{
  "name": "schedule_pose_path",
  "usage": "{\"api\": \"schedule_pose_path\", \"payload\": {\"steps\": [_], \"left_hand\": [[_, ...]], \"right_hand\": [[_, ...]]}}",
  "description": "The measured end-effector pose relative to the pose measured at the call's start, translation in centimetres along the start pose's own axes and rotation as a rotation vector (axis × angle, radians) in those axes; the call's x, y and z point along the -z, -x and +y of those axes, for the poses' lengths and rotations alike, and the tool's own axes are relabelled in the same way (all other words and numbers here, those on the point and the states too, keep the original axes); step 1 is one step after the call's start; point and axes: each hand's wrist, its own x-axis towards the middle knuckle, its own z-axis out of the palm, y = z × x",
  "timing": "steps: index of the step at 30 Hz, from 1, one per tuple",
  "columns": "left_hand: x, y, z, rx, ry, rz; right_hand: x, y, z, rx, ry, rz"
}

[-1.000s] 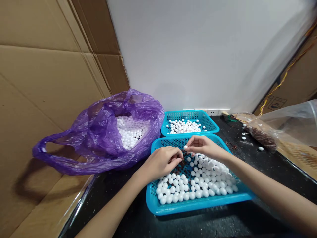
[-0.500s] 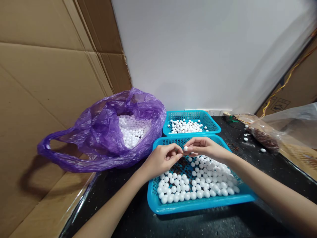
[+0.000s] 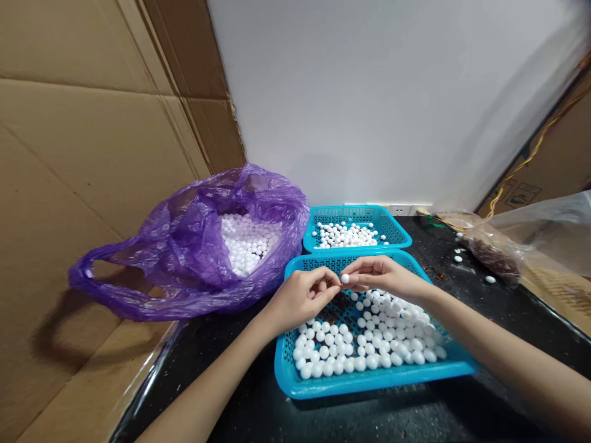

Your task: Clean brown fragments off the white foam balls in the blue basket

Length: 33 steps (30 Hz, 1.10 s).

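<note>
My right hand (image 3: 383, 275) pinches a small white foam ball (image 3: 345, 279) between its fingertips. My left hand (image 3: 302, 300) faces it, fingertips bunched against or right beside the ball; whatever they may hold is hidden. Both hands are above the far edge of a blue plastic mesh basket (image 3: 369, 384). White foam balls (image 3: 369, 338) lie in a single layer in it, with dark bits (image 3: 341, 304) on its mesh under my hands.
A second blue basket (image 3: 355, 213) holds more white balls behind the first. To the left, a purple plastic bag (image 3: 184, 246) is full of balls. A transparent bag of dark brown material (image 3: 492, 258) and loose balls lie right on the black counter (image 3: 462, 394). Cardboard stands left.
My left hand has risen from the balls and moved up to my right hand. The white ball stays between my fingertips, and the view has shifted slightly.
</note>
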Motion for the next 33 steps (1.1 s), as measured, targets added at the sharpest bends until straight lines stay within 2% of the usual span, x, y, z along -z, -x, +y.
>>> {"api": "schedule_pose_path", "payload": {"steps": [4, 14, 33], "left_hand": [[-0.01, -0.02, -0.02, 0.004, -0.002, -0.004], [0.01, -0.08, -0.12, 0.006, -0.015, -0.007], [-0.08, -0.21, -0.4, 0.02, -0.063, 0.008]], "right_hand": [[0.02, 0.0, 0.01, 0.011, 0.002, -0.009], [-0.03, 0.14, -0.06, -0.081, 0.034, 0.023], [-0.65, 0.01, 0.09, -0.055, 0.042, 0.081]]}}
